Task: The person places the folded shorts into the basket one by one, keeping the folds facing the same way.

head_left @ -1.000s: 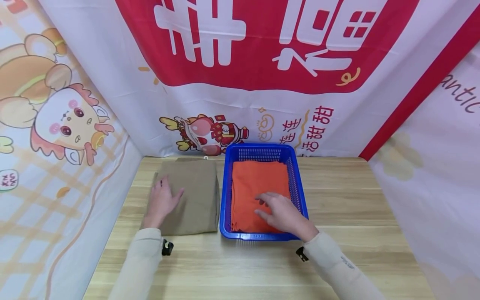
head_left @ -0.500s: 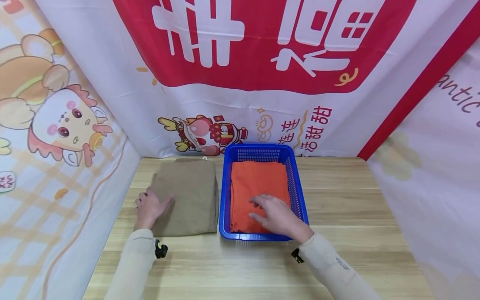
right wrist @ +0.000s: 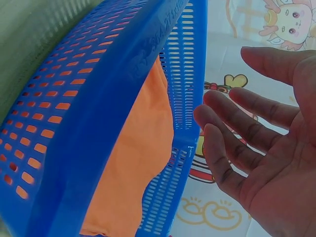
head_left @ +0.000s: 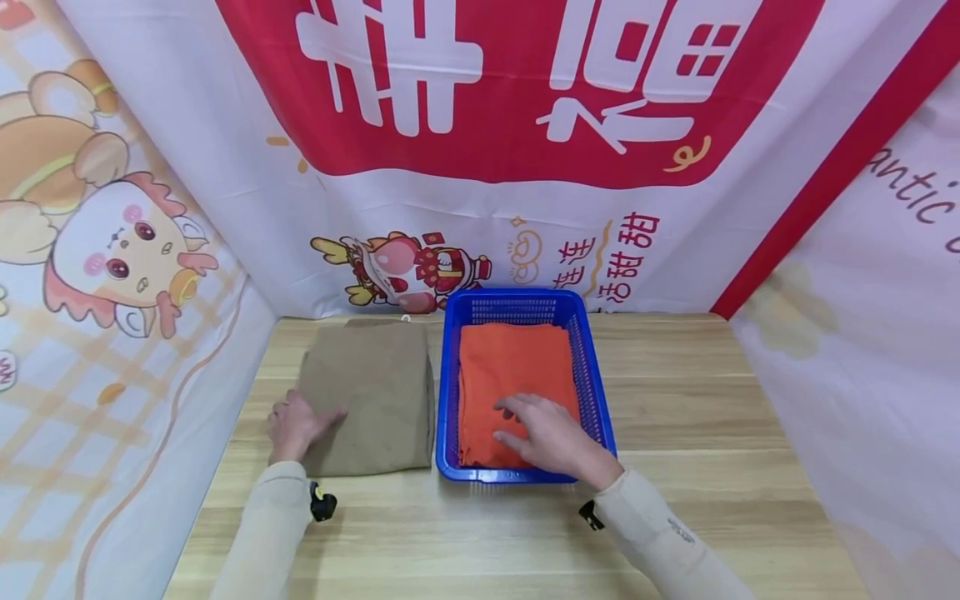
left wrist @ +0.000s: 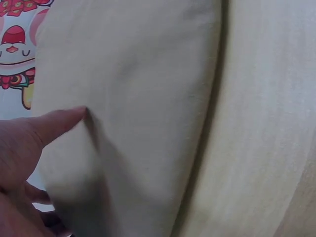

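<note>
My left hand (head_left: 294, 423) is at the left side of a folded khaki cloth (head_left: 378, 392). Its thumb (left wrist: 61, 123) lies on top while the other fingers go over the side edge, pinching the layers. From the thumb tip a crease runs down the cloth in the left wrist view. Over a blue plastic basket (head_left: 441, 392) hovers my right hand (head_left: 551, 433), its fingers loosely bent and holding nothing. Inside that basket lies a folded orange cloth (head_left: 506, 362). The right wrist view shows the right palm and spread fingers (right wrist: 242, 123) apart from the basket rim.
Both cloths and the basket stand side by side on a wood-grain table (head_left: 675, 400). A white printed curtain (head_left: 345, 200) hangs along the back, with more printed fabric (head_left: 150, 400) on the left and right sides.
My left hand has moved left from above the khaki cloth to its side edge and pinched it there. My right hand has shifted slightly left over the orange cloth.
</note>
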`<state>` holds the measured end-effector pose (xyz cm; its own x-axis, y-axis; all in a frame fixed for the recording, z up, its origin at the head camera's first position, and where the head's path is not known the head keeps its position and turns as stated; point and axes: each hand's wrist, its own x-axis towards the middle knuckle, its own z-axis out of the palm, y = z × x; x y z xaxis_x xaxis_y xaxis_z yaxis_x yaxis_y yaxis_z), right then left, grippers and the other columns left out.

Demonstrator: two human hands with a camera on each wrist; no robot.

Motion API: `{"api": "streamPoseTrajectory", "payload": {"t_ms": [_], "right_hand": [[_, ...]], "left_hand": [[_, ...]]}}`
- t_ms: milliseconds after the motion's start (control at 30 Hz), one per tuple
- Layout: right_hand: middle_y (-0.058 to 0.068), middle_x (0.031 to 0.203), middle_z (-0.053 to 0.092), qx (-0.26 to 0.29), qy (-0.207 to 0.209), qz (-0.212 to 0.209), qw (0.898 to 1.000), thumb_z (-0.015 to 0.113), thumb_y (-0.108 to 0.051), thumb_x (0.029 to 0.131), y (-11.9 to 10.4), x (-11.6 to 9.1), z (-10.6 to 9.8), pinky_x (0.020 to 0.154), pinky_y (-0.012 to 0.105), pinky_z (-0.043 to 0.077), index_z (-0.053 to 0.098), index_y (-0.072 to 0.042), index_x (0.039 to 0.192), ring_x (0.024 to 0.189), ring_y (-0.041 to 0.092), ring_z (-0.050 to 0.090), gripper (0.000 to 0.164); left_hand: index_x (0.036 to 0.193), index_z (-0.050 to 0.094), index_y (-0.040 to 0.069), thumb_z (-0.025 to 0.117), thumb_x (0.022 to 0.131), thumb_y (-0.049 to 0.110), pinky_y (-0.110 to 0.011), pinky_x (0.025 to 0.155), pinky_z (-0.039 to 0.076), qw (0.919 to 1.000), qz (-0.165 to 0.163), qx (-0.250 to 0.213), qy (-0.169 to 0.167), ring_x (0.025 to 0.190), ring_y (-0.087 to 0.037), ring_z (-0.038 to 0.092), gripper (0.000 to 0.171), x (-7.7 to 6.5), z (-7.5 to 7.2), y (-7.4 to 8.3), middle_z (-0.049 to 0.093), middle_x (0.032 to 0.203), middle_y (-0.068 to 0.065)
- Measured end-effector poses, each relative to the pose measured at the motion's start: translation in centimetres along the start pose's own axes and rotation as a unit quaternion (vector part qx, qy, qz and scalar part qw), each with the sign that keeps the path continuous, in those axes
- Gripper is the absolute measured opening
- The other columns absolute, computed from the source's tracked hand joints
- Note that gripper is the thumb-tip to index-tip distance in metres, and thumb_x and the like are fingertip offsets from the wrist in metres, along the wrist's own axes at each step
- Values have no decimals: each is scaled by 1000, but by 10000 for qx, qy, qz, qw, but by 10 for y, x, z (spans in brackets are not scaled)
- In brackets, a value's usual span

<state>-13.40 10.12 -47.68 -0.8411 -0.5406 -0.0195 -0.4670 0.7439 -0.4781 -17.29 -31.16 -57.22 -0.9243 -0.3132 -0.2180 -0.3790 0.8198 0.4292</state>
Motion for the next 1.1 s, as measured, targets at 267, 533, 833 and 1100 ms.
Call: {"api": "streamPoseTrajectory", "payload": {"t_ms": [267,533,833,1100], "right_hand": [[-6,105,61,95,3,31,9999,63,-39,88,-2,0,1,78,29,51,56,-21,125,92,8,57,41],[-8,102,61,165,99,-78,9998,62,-40,88,-7,4,6,75,27,50,57,-20,123,89,7,56,40],[-7,104,58,400,79,-213,9989,60,-43,89,-25,16,9,74,24,50,53,-19,124,88,7,56,43],[-2,104,59,476,92,-344,9982,62,-38,89,-49,35,19,75,25,49,52,-13,127,89,10,56,47]], "left_hand": [[121,36,-19,75,71,43,-62,85,30,9991,-397,-122,-49,103,-54,33,89,-1,4,-5,36,112,-41],[117,43,-17,78,68,42,-61,83,31,9987,-474,-45,-161,100,-54,38,85,3,8,-11,41,110,-39],[114,44,-18,82,66,39,-56,79,40,9990,-359,-172,-197,96,-50,47,83,0,4,-13,45,106,-38],[114,43,-17,83,64,38,-53,76,41,9988,-328,-294,-227,92,-45,47,84,-4,3,-18,46,105,-35]]}}
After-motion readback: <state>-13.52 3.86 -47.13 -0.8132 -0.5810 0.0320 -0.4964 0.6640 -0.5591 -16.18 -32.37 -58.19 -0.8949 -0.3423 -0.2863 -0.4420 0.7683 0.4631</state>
